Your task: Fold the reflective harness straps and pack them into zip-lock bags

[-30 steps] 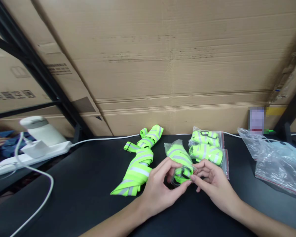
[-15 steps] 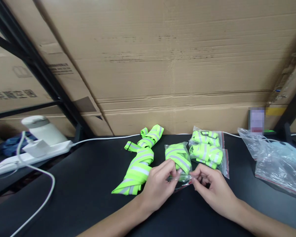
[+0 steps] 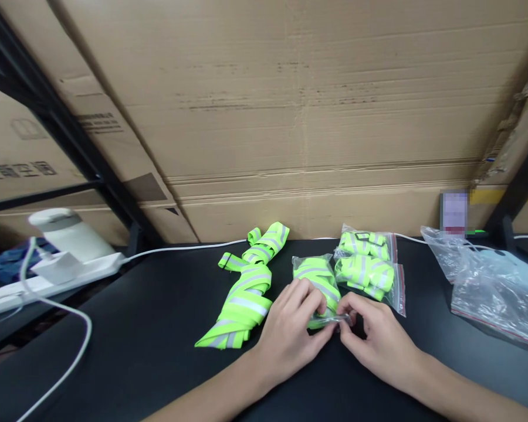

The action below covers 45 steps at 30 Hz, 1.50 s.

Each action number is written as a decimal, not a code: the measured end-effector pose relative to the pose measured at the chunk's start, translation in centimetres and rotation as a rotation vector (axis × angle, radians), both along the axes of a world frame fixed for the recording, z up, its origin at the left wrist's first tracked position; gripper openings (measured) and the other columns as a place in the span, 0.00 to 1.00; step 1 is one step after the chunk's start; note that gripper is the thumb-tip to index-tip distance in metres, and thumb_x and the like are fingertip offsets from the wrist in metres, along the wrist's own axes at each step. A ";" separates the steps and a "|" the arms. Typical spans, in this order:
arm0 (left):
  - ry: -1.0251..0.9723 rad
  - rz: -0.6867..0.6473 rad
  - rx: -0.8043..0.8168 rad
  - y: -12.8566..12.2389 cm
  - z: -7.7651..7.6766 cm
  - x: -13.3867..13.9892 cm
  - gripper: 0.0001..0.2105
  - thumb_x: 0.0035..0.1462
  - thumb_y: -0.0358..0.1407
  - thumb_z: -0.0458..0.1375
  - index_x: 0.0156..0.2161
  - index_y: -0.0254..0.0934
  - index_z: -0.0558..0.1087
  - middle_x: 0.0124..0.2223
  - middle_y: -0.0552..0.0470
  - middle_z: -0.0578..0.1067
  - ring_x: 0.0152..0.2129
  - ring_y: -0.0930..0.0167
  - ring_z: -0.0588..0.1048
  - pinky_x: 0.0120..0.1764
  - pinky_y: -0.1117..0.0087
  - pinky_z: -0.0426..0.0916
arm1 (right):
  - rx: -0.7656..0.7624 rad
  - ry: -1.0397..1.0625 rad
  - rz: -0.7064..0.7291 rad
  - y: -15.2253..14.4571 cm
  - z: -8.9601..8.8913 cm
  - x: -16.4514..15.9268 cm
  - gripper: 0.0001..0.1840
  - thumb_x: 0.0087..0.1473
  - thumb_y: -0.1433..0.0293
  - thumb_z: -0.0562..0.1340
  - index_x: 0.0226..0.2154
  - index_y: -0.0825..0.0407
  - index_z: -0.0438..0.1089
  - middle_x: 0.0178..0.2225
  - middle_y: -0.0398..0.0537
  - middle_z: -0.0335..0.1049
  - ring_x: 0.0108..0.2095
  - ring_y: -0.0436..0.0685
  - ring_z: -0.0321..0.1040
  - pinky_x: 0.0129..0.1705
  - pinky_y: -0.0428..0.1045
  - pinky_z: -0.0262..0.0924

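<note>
A clear zip-lock bag (image 3: 330, 320) lies on the black table with a folded neon-yellow reflective strap (image 3: 317, 274) inside it. My left hand (image 3: 293, 322) pinches the bag's near edge from the left, fingers curled over it. From the right, my right hand (image 3: 374, 334) grips the same edge between thumb and fingertips. Loose reflective straps (image 3: 246, 302) with grey stripes lie in a bundle left of my left hand. Beyond my right hand, two filled bags (image 3: 365, 272) hold similar folded straps, one behind the other.
Flat clear bags (image 3: 497, 299) lie at the right, partly over a pale blue item (image 3: 517, 271). At the left are a white power strip (image 3: 92, 268), a white bottle (image 3: 70, 231) and a white cable (image 3: 88, 328). Cardboard (image 3: 308, 117) stands along the back.
My left thumb has moved right along the bag's near edge, close to my right fingertips. The edge, loose before, is now gathered between both hands. The view has shifted slightly.
</note>
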<state>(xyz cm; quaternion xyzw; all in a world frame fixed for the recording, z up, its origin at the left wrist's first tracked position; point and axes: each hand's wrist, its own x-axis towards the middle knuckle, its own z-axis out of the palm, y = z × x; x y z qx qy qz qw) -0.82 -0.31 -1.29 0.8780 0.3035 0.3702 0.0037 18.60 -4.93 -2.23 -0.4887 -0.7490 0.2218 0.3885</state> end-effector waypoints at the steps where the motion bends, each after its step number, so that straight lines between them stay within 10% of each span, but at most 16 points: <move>1: 0.013 0.024 0.005 0.1 -0.1 0.1 0.11 0.56 0.29 0.61 0.32 0.39 0.60 0.33 0.54 0.66 0.31 0.68 0.66 0.32 0.69 0.62 | 0.004 -0.012 0.016 0.0 0.0 0.0 0.09 0.54 0.77 0.57 0.35 0.48 0.67 0.28 0.39 0.64 0.23 0.49 0.58 0.25 0.45 0.51; 22: 0.137 0.078 -0.019 2.3 -2.2 0.5 0.12 0.51 0.18 0.53 0.29 0.39 0.62 0.32 0.55 0.65 0.30 0.69 0.67 0.31 0.71 0.63 | 0.157 -0.270 0.096 4.0 -1.3 -0.8 0.06 0.50 0.77 0.55 0.30 0.49 0.60 0.28 0.40 0.63 0.26 0.51 0.60 0.29 0.46 0.51; 38: 0.054 0.001 -0.159 3.1 -0.7 -1.9 0.18 0.62 0.18 0.45 0.48 0.40 0.67 0.43 0.50 0.66 0.38 0.68 0.71 0.40 0.68 0.69 | 0.379 -0.591 -0.068 4.8 -1.1 0.5 0.13 0.61 0.77 0.51 0.42 0.50 0.68 0.27 0.46 0.75 0.25 0.56 0.73 0.23 0.49 0.43; 45: 0.393 0.069 -0.013 3.2 1.7 -3.4 0.11 0.55 0.19 0.50 0.31 0.39 0.63 0.31 0.55 0.67 0.24 0.69 0.66 0.28 0.68 0.58 | 0.398 -0.613 -0.062 4.6 -0.5 1.4 0.10 0.61 0.76 0.53 0.33 0.51 0.67 0.27 0.47 0.73 0.26 0.55 0.72 0.24 0.48 0.50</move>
